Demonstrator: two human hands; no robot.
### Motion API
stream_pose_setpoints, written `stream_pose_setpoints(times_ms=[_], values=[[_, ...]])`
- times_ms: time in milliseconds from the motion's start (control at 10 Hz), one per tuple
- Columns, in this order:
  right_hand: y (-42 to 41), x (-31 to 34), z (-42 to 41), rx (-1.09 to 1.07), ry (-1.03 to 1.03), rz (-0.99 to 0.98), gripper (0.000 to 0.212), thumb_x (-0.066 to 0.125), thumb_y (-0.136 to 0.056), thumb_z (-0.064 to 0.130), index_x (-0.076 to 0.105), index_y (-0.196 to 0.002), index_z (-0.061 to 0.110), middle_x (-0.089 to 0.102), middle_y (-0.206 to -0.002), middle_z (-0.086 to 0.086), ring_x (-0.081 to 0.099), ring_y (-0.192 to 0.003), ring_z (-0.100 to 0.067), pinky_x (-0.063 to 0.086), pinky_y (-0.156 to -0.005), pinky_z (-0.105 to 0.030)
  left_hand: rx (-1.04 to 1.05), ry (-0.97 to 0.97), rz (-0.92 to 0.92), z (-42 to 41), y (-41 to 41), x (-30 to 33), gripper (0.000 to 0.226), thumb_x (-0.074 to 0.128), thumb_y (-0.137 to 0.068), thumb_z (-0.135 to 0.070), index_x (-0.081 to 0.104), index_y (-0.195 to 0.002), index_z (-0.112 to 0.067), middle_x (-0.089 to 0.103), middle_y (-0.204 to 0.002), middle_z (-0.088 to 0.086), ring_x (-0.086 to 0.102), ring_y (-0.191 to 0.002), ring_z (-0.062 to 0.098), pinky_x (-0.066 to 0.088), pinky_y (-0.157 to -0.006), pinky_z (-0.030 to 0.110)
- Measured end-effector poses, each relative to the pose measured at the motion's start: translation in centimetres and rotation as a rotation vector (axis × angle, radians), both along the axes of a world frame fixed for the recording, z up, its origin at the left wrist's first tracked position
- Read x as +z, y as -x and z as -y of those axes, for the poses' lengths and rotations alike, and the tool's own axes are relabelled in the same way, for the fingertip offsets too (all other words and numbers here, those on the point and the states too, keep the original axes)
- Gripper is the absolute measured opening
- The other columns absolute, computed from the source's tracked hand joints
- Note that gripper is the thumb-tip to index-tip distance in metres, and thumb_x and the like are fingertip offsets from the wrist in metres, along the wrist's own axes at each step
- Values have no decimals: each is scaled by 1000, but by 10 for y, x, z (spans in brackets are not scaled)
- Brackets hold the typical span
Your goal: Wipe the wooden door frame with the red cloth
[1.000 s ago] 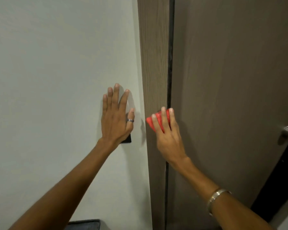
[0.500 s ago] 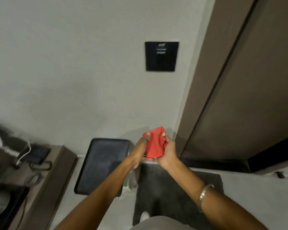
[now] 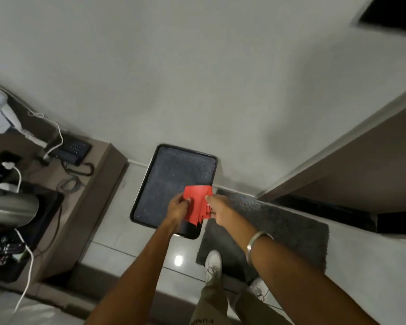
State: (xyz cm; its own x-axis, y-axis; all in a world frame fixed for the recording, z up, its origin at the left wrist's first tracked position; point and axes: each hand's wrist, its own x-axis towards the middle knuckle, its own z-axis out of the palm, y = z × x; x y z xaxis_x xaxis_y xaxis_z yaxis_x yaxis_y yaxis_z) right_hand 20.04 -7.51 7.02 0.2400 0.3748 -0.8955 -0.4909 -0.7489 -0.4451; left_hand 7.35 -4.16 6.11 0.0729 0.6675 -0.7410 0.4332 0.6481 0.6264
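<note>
Between both hands hangs red cloth (image 3: pixel 198 204) (seemingly pinched).

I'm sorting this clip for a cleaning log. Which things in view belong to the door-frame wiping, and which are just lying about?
Job:
red cloth, held between left hand and right hand
brown wooden door frame

Lying about:
black rectangular tray
dark grey floor mat
steel kettle
dark desk phone
white cables

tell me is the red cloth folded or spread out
Folded, loosely: the red cloth hangs bunched in uneven layers, pinched between the left hand and right hand.
</note>
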Motion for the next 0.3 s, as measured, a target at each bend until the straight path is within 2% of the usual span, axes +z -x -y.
stream_pose_setpoints(times_ms=[100, 200, 300], values=[[19, -34, -18, 80, 1, 78, 18, 50, -106, 3, 68, -100, 4, 66, -114, -28, 67, -106, -36, 56, -97, -52, 43, -34, -10, -18, 16, -40, 37, 48, -106, 0, 58, -142, -1, 61, -143, 21, 59, -128, 34, 47, -114, 47], [25, -38, -20, 208, -2, 209, 19, 48, -105, 6, 67, -106, 9, 66, -116, -20, 65, -106, -30, 57, -93, -41, -42, -101, -73, -19, 17, -45, 42, 50, -107, -8, 52, -149, -4, 54, -151, 20, 52, -139, 35, 41, -120, 48], [15, -14, -9, 399, -98, 591, 47, 45, -108, 24, 44, -153, 12, 46, -159, -15, 40, -150, -33, 37, -124, -44, -274, -454, -240, -6, 16, -33, 56, 47, -110, -29, 33, -161, -11, 29, -170, 13, 20, -160, 33, 19, -131, 53]])
